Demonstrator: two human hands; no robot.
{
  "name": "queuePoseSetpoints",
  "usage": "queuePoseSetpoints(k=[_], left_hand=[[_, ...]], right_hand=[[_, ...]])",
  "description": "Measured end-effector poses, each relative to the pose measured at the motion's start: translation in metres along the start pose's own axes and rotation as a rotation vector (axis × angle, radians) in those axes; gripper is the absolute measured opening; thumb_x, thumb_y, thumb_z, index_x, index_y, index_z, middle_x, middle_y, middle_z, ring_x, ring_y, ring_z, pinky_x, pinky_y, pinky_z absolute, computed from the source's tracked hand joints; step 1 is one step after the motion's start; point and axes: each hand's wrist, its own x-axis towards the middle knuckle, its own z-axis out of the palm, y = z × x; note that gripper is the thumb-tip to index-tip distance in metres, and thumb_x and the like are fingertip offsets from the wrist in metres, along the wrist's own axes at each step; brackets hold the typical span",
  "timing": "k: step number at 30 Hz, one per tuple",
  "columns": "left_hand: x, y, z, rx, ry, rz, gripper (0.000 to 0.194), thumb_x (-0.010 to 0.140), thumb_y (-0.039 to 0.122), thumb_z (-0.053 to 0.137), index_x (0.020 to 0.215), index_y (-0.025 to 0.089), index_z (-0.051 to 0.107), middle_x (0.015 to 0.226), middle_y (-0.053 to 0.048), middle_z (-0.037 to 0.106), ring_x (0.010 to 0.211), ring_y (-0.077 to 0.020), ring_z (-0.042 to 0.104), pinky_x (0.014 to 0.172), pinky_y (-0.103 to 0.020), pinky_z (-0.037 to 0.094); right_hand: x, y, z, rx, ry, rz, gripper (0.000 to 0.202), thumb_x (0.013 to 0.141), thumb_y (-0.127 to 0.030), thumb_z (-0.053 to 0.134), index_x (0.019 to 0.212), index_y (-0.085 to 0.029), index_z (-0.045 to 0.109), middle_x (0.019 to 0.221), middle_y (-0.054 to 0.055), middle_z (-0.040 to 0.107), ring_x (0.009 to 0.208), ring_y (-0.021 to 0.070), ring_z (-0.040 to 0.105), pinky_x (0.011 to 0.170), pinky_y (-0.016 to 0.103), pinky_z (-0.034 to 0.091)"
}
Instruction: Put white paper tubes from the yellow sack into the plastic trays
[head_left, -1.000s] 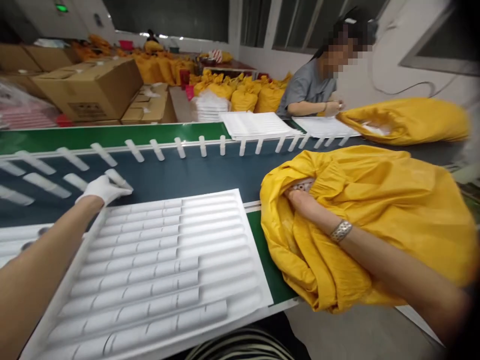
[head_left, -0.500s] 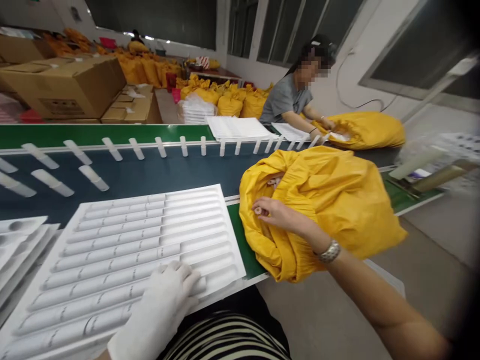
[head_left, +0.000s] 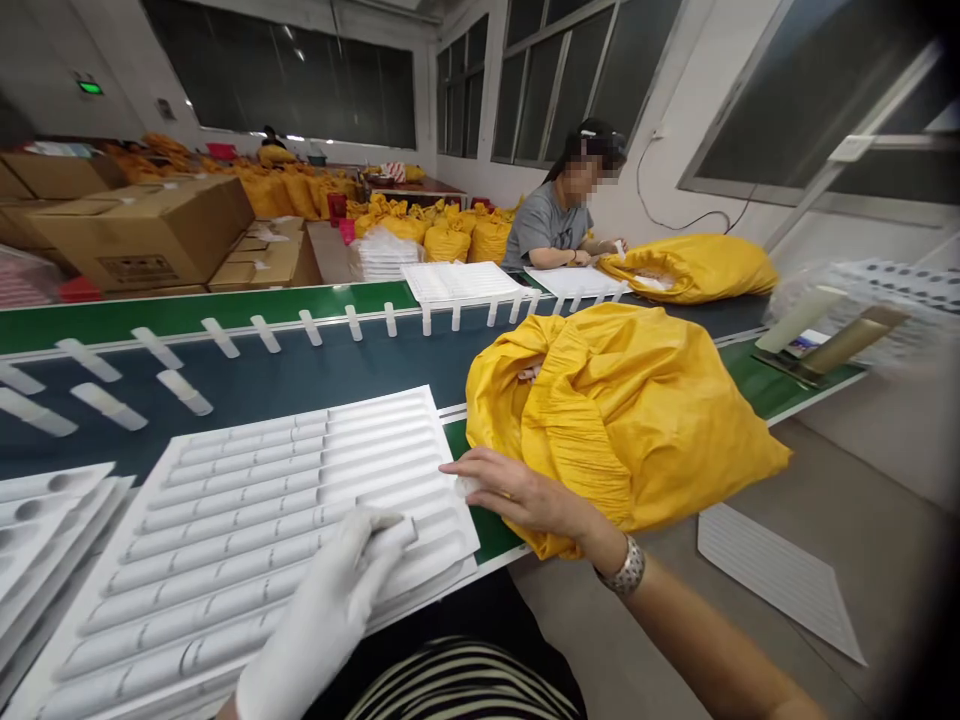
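Note:
My left hand (head_left: 330,580), in a white glove, closes its thumb and fingers round a white tube (head_left: 397,536) over the near right part of the white grooved tray (head_left: 420,425). Printed white tubes lie in rows along the tray's left side, while its right side shows bare grooves. My right hand (head_left: 525,490), bare with a metal watch at the wrist, pinches a small whitish cap-like piece (head_left: 466,486) just off the tray's right edge. Behind that hand lies a yellow sack (head_left: 637,400), its mouth facing left with small pale pieces inside.
White tubes (head_left: 266,334) stand spaced along the dark conveyor belt (head_left: 247,390). Stacked trays (head_left: 45,540) are at left. Across the belt, a person (head_left: 544,220) works beside another yellow sack (head_left: 697,268). Another tray (head_left: 780,575) lies low at right; cartons (head_left: 150,230) stand behind.
My right hand has moved from the sack's mouth down and left to the tray's edge with the small piece. My left hand now grips a tube end it was resting over.

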Motion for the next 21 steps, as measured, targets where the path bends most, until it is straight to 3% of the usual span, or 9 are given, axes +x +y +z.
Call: queuePoseSetpoints(k=[3,7,11,15,21], left_hand=[[0.015,0.020,-0.002,-0.156,-0.027,-0.070,0.024,0.099,0.042,0.047,0.107,0.024,0.062,0.106,-0.002,0.072,0.102,-0.0220,0.068,0.092,-0.031,0.052],[0.022,0.026,0.003,-0.190,-0.077,-0.092,0.027,0.098,0.042,0.048,0.108,0.023,0.064,0.109,-0.003,0.072,0.104,-0.0232,0.067,0.096,-0.035,0.050],[0.020,0.025,0.005,-0.240,-0.106,-0.095,0.027,0.096,0.041,0.049,0.110,0.023,0.064,0.113,-0.003,0.072,0.107,-0.0237,0.065,0.099,-0.037,0.048],[0.018,0.027,-0.003,-0.294,-0.082,-0.167,0.028,0.095,0.043,0.051,0.107,0.022,0.066,0.103,-0.003,0.072,0.101,-0.0237,0.066,0.094,-0.036,0.051],[0.010,0.019,-0.011,-0.275,0.008,-0.199,0.027,0.093,0.038,0.055,0.111,0.020,0.065,0.095,-0.003,0.070,0.088,-0.0209,0.066,0.077,-0.031,0.055]], right_hand=[[0.007,-0.004,0.014,0.046,-0.064,0.003,0.051,0.103,-0.035,0.058,0.149,-0.027,0.037,0.120,0.007,0.061,0.110,0.0184,0.061,0.098,0.033,0.050],[0.016,-0.003,0.018,-0.023,-0.103,0.032,0.053,0.096,-0.036,0.067,0.141,-0.025,0.042,0.108,0.005,0.065,0.098,0.0190,0.063,0.091,0.032,0.051],[0.025,-0.008,0.018,0.014,-0.200,0.088,0.051,0.096,-0.041,0.067,0.137,-0.024,0.043,0.107,0.005,0.066,0.097,0.0186,0.066,0.087,0.028,0.052],[0.027,-0.013,0.014,-0.017,-0.123,0.062,0.057,0.087,-0.047,0.076,0.132,-0.023,0.048,0.121,0.008,0.062,0.105,0.0205,0.062,0.091,0.031,0.051],[0.021,-0.015,0.014,-0.119,-0.123,0.058,0.022,0.102,-0.040,0.058,0.107,-0.018,0.060,0.098,0.005,0.064,0.091,0.0194,0.061,0.083,0.030,0.049]])
